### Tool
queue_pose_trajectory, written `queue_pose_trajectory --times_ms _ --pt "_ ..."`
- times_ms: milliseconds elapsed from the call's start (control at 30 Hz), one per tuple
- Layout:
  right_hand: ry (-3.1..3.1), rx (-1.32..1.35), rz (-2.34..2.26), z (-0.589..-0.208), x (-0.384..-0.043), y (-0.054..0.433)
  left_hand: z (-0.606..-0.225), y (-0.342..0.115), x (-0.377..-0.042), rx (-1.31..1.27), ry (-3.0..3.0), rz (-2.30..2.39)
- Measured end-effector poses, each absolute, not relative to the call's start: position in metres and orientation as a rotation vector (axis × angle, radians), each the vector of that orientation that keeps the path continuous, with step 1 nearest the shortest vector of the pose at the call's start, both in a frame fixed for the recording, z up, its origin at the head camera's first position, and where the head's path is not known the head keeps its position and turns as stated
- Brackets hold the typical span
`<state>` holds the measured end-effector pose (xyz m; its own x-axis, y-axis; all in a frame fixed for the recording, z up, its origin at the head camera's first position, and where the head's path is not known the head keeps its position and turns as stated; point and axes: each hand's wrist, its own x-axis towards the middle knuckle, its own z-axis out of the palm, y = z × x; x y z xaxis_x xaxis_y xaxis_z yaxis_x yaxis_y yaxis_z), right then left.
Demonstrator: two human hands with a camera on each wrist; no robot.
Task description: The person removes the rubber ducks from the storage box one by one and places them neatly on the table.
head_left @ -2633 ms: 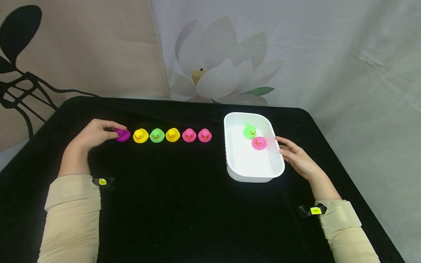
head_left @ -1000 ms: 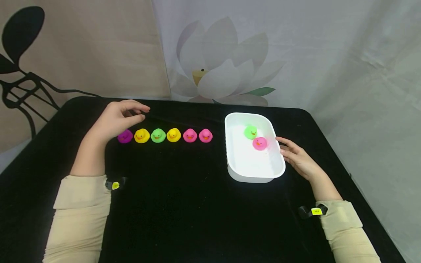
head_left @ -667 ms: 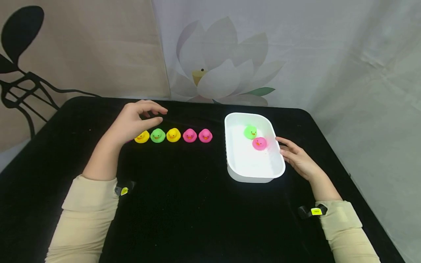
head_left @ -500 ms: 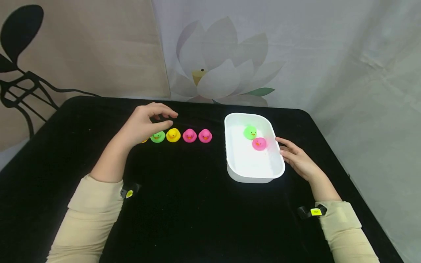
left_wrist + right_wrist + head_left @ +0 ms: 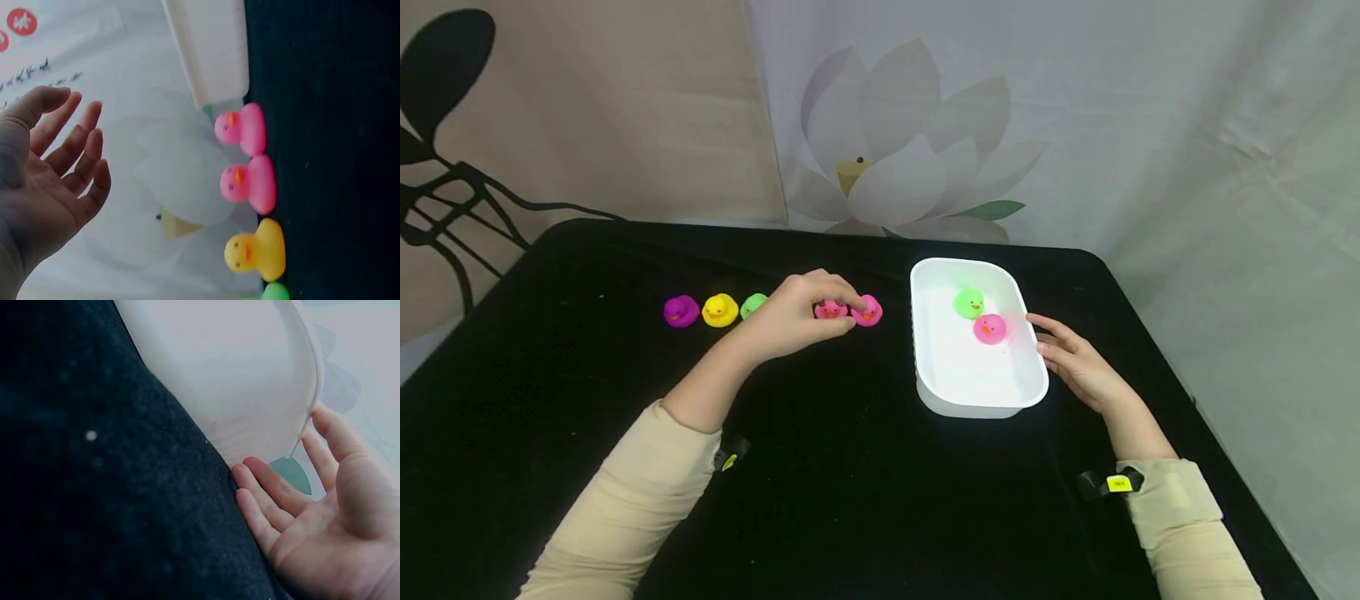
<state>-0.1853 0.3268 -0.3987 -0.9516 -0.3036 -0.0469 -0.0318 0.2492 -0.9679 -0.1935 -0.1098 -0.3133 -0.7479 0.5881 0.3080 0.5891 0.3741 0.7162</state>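
Note:
My left hand (image 5: 793, 318) hovers over the row of rubber ducks, fingers loosely bent and thumb apart, its fingertips in front of the pink duck (image 5: 870, 312) at the right end. Nothing is in its palm in the left wrist view. Another pink duck (image 5: 830, 311) shows between thumb and fingers. Behind the hand the second yellow duck is hidden in the head view, but the left wrist view shows this yellow duck (image 5: 270, 250). My right hand (image 5: 1084, 367) touches the right side of a white plastic tub (image 5: 973, 411) with extended fingers, thumb at the rim.
Farther left in the row sit a purple duck (image 5: 681, 311), a yellow duck (image 5: 720, 311) and a partly covered green duck (image 5: 752, 305). Inside the tub lie a green duck (image 5: 968, 303) and a pink duck (image 5: 990, 329). Black cloth covers the table (image 5: 850, 500); a curtain (image 5: 1210, 208) hangs behind.
The left hand has let go of the purple duck at the left end, risen, and moved right along the row to the pink ducks. The right hand and tub have stayed put.

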Motion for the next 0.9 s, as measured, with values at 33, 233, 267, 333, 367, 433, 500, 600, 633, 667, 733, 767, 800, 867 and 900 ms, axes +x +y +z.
queue_pose_trajectory --times_ms 33,233,267,333,367,433,500,600,633,667,733,767,800,867,900 --pt "2.299 -0.317 -1.768 -0.398 -0.185 0.327 -0.315 -0.106 -0.193 -1.131 -2.607 -1.345" --pt "2.303 -0.321 -1.775 -0.397 -0.185 0.328 -0.323 -0.083 -0.191 -1.255 -2.618 -1.259" --pt "2.296 -0.320 -1.788 -0.397 -0.185 0.328 -0.324 -0.079 -0.190 -1.275 -2.613 -1.256" --pt "2.292 -0.318 -1.795 -0.398 -0.185 0.328 -0.325 -0.071 -0.190 -1.310 -2.600 -1.258" --pt "2.291 -0.320 -1.798 -0.398 -0.185 0.328 -0.326 -0.067 -0.190 -1.322 -2.596 -1.248" --pt "2.294 -0.328 -1.794 -0.399 -0.185 0.328 -0.325 -0.059 -0.190 -1.337 -2.589 -1.241" --pt "2.301 -0.327 -1.782 -0.399 -0.185 0.328 -0.324 -0.051 -0.190 -1.343 -2.591 -1.231" --pt "2.301 -0.326 -1.773 -0.398 -0.185 0.327 -0.324 -0.041 -0.193 -1.326 -2.625 -1.223" --pt "2.296 -0.323 -1.773 -0.397 -0.185 0.327 -0.324 -0.037 -0.194 -1.320 -2.638 -1.223" --pt "2.293 -0.319 -1.772 -0.397 -0.185 0.327 -0.325 -0.034 -0.195 -1.315 -2.652 -1.218" --pt "2.288 -0.315 -1.773 -0.397 -0.185 0.327 -0.325 -0.027 -0.197 -1.313 -2.678 -1.213" --pt "2.286 -0.314 -1.775 -0.397 -0.185 0.328 -0.326 -0.024 -0.198 -1.314 -2.690 -1.206" --pt "2.286 -0.315 -1.776 -0.397 -0.185 0.328 -0.326 -0.020 -0.200 -1.320 -2.698 -1.197" --pt "2.289 -0.314 -1.778 -0.397 -0.185 0.328 -0.326 -0.014 -0.203 -1.334 -2.717 -1.202" --pt "2.289 -0.314 -1.780 -0.397 -0.185 0.328 -0.326 -0.010 -0.204 -1.341 -2.727 -1.197"
